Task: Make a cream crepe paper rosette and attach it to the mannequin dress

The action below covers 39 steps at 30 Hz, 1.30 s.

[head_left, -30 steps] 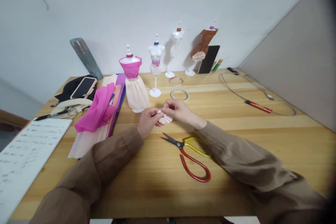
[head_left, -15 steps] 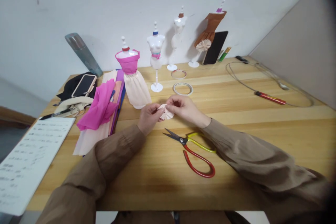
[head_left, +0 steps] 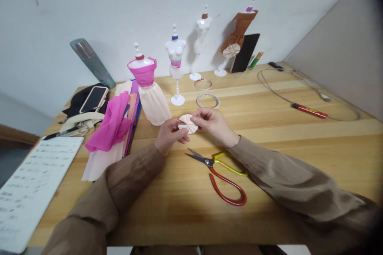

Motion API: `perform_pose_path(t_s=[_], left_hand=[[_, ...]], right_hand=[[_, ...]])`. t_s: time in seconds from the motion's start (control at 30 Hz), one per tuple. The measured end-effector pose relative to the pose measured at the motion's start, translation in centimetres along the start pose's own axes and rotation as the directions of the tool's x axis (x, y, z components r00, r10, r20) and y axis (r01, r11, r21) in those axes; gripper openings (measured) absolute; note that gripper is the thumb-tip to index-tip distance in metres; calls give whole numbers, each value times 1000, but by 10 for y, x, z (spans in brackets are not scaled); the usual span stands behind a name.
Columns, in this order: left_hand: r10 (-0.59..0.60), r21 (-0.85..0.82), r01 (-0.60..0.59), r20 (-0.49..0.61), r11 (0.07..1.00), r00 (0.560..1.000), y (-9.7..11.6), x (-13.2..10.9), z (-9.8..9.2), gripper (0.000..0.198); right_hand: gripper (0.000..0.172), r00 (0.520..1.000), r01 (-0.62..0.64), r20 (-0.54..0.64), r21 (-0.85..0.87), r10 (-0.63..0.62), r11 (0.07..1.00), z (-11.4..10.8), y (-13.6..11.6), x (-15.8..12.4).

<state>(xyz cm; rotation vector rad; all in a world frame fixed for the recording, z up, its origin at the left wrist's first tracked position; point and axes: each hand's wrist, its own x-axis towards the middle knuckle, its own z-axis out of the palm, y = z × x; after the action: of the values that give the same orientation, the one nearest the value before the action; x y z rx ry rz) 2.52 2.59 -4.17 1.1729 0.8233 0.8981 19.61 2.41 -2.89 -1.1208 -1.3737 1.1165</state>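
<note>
Left hand and right hand, apparently palms inward, pinch 1 pleated rosette between fingertips.

Scissors lie just before the hands; bare table opens rightward.

Long loose taupe-brown sleeves, creased; cuffs seemingly gathered; left hand, right hand bare.

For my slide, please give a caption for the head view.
Left hand and right hand hold a pleated rosette over the table, beside scissors.
</note>
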Motion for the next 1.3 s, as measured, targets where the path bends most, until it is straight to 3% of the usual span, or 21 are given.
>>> perform_pose_path(t_s=[0.3, 0.57, 0.77, 1.0, 1.3], left_hand=[[-5, 9, 6, -74, 1000, 997, -3, 2, 0, 33], [-93, -33, 94, 29, 995, 995, 1, 1, -5, 34], [-50, 101, 53, -26, 994, 998, 3, 0, 1, 25], [-39, 109, 48, -88, 993, 995, 3, -2, 4, 25], [21, 171, -4, -94, 985, 995, 3, -3, 8, 23]], right_hand=[[23, 999, -26, 35, 4, 26, 1000, 0, 2, -1], [26, 997, -39, 69, -4, 39, 999, -4, -2, -1], [27, 982, -94, 165, -23, 96, 995, -6, -1, -1], [23, 963, -38, 262, -103, 65, 994, -6, 1, -1], [28, 956, -71, 278, -110, 99, 991, -5, 0, -3]])
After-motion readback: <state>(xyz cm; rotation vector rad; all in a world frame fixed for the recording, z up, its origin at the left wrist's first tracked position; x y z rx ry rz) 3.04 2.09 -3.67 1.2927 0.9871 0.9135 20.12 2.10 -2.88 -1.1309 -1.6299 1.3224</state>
